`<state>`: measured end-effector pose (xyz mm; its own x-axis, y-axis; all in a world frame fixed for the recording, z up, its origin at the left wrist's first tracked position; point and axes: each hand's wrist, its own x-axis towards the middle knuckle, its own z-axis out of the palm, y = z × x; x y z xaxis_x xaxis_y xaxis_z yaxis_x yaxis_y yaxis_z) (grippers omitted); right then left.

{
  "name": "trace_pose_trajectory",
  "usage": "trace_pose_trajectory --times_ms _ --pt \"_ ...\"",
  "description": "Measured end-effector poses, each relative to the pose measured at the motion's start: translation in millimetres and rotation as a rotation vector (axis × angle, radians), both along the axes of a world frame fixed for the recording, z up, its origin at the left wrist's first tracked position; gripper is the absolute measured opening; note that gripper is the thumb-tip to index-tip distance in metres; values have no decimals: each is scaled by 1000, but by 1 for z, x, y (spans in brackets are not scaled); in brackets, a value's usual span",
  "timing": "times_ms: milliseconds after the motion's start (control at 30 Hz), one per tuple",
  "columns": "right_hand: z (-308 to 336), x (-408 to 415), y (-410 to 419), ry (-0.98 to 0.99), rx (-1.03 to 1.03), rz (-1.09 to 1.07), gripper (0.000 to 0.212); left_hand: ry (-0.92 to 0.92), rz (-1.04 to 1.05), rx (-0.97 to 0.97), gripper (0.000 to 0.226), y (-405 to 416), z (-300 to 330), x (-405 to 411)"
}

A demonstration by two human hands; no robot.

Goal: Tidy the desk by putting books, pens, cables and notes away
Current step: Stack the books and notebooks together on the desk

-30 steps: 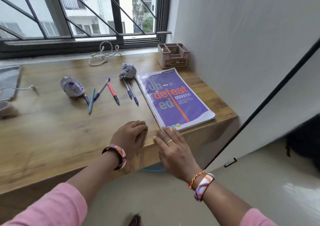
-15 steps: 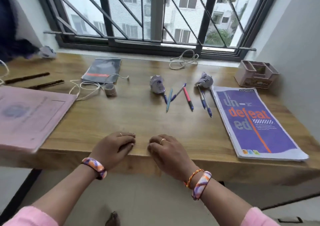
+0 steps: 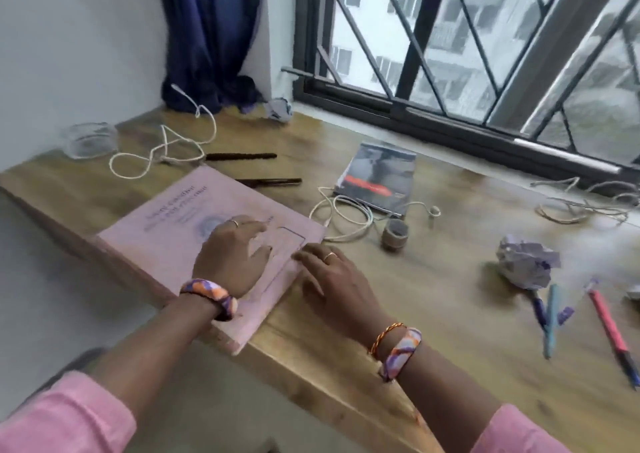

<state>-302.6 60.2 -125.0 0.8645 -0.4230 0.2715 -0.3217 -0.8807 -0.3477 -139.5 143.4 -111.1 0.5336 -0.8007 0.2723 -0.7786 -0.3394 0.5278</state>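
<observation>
- Pink flat paper book (image 3: 180, 224) lies at the wooden desk's (image 3: 433, 300) front left edge; its printed words are too blurry to read.
- Left hand (image 3: 232, 258) rests flat on it, fingers spread.
- Right hand (image 3: 337, 279) lies loose beside its corner, holding nothing.
- Pens (image 3: 550, 317) at right are smeared.

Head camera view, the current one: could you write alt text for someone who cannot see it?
A person's left hand lies flat on a pink book at the near edge of a wooden desk, the right hand beside the book's corner. Scattered behind are white cables, a grey book, crumpled paper and pens under a barred window.
</observation>
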Motion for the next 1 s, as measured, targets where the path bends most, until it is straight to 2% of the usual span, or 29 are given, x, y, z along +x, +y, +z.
trace_pose_trajectory --times_ms 67,167,233,300,367,433,500,567,700,867,1000 --pt "4 32 -10 30 -1 -16 51 75 169 20 51 4 -1 28" --pt "11 81 -25 208 9 -68 63 181 439 89 58 17 -5 66" --pt "14 106 -35 313 33 -111 64 387 583 83 74 29 -11 80" --pt "18 126 -40 364 74 -145 65 588 690 -39 85 40 -13 86" --pt "22 139 -43 381 86 -165 67 688 801 -131 87 47 -18 82" --pt "26 148 -46 386 121 -170 66 813 833 -268 100 52 -23 78" --pt "31 154 -47 389 193 -177 65 911 801 -412 93 55 -25 71" --pt "36 156 -45 386 249 -170 65 984 839 -473 72 64 -25 71" --pt "50 157 -29 271 307 -127 65 1003 936 -591 48 87 -18 72" --pt "81 135 -13 87 318 -121 63 869 890 -725 52 92 23 48" --pt "103 79 -11 -68 312 -185 66 803 768 -752 55 82 49 10"
